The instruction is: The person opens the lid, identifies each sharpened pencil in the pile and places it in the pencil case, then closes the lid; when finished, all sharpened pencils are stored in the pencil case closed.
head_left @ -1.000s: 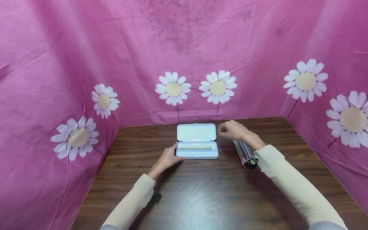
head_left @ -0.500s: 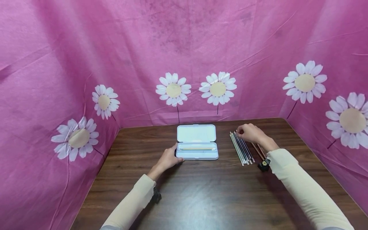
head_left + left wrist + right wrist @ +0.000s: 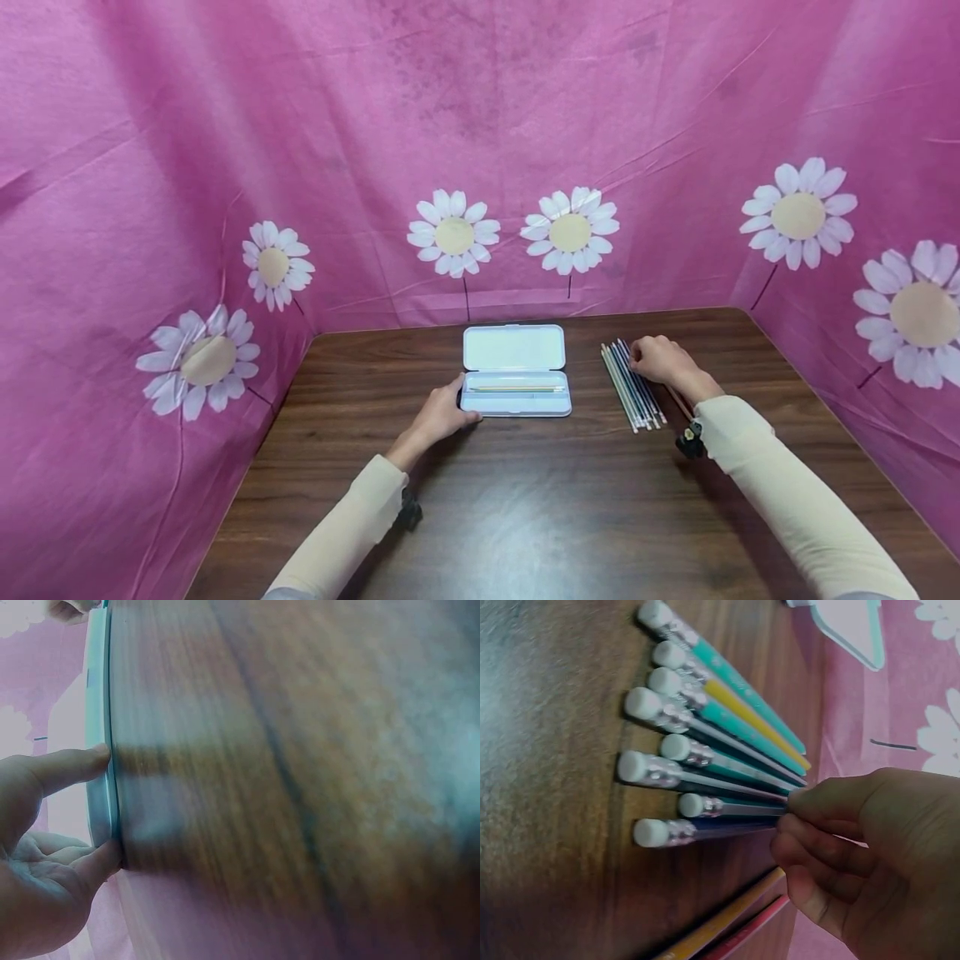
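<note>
A white pencil case [image 3: 543,405] lies open on the table, its lid [image 3: 513,347] tipped back. One yellowish pencil [image 3: 517,389] is inside it. My left hand [image 3: 437,414] grips the case's left end, thumb on the front edge and fingers at the side, as the left wrist view also shows. Right of the case, several eraser-tipped pencils [image 3: 739,712] lie side by side, teal, yellow and dark. My right hand [image 3: 663,362] is at their far end; its thumb and fingertips pinch the dark blue pencil [image 3: 731,828], whose tip is hidden.
Beneath my right wrist lie an orange pencil [image 3: 724,915] and a red pencil [image 3: 751,928], apart from the row. The brown wooden table [image 3: 525,500] ends at a pink flowered cloth [image 3: 360,167] behind and on both sides.
My right hand has moved from beside the case lid rightward to the pencils and lowered onto their far end. The left hand stays on the case.
</note>
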Motion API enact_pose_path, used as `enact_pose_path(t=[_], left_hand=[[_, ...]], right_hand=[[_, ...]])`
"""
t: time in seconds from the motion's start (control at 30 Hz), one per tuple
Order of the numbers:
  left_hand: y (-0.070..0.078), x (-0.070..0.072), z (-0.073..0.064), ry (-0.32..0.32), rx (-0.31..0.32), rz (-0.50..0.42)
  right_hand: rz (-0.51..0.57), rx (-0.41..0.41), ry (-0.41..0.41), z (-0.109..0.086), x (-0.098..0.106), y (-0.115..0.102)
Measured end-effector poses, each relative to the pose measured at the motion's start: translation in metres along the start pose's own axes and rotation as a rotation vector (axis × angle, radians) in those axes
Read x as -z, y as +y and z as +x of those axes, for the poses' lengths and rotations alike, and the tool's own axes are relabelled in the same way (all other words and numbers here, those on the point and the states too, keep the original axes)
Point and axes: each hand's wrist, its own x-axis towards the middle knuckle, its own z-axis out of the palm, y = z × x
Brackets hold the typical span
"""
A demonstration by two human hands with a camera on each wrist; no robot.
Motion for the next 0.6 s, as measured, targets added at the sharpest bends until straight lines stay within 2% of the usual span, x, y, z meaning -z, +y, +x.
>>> enact_pose_path(t=[0.23,0.27,0.43,0.6], left_hand=[[-0.001,-0.001,0.0,-0.001,0.003,-0.002],[-0.001,0.0,0.0,0.0,0.0,-0.004],[0.0,0.001,0.0,0.002,-0.005,-0.007],[0.001,0.001,-0.001,0.0,0.002,-0.002]], right_hand=[[0.024,-0.039,0.03,0.002,-0.005,0.007],[0.022,-0.029,0.042,0.005,-0.008,0.014],[0.003,-0.031,0.046,0.009,-0.012,0.023],[-0.008,-0.07,0.046,0.003,-0.009,0.008]])
